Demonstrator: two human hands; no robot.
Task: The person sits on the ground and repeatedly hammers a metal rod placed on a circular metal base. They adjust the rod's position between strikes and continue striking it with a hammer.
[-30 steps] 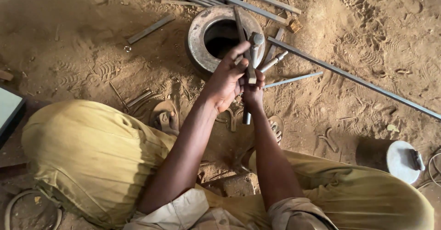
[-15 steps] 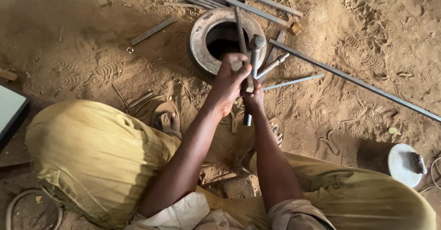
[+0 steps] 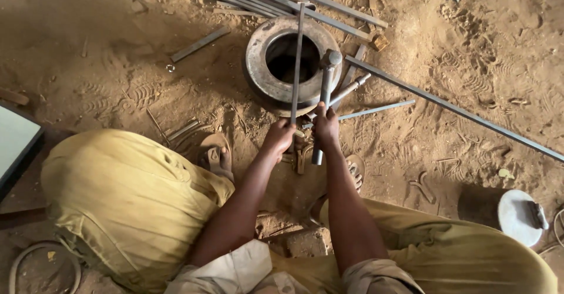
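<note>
Sandy ground point(image 3: 458, 170), marked with footprints, carries all items in view. A thin metal rod point(image 3: 297, 59) is gripped at its lower end by the left hand point(image 3: 278, 136), the fingers being closed around it; the rod stands nearly upright and crosses in front of the ring's opening. A hammer point(image 3: 325, 94) with a metal handle is gripped around the shaft by the right hand point(image 3: 326, 128), fingers wrapped tight, head uppermost and handle end projecting below the hand. The two hands are held just beside each other, above a small metal piece point(image 3: 302, 153) on the ground between two sandalled feet.

Just beyond the hands, a heavy rusted metal ring point(image 3: 258, 65) lies flat with a dark round opening. Long steel bars point(image 3: 446, 109) are laid past the ring toward the top and right edges of the ground. A short flat bar point(image 3: 200, 43) lies to the ring's left. A white round lid point(image 3: 517, 217) is seen near the right edge. Knees in olive-yellow trousers point(image 3: 123, 200) occupy the lower area.
</note>
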